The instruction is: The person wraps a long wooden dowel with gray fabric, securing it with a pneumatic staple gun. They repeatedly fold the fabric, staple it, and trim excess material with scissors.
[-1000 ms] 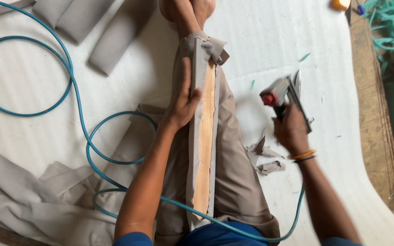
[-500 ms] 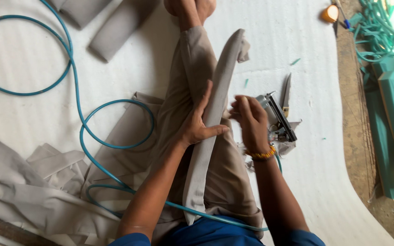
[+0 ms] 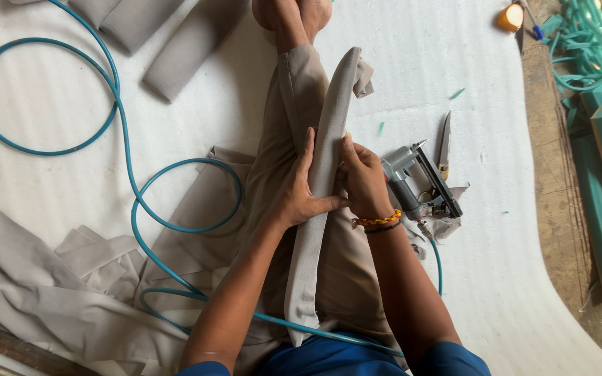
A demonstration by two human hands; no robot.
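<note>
Now | fabric-covered strip is laid along the lap | gripped by left hand, fingers wrapped round | pinched by right hand | staple gun lies right of strip.

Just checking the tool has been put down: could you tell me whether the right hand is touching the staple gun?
Apart. The head view shows the right hand gripping the fabric-covered strip, while the staple gun lies on the white sheet beside the wrist.
</note>
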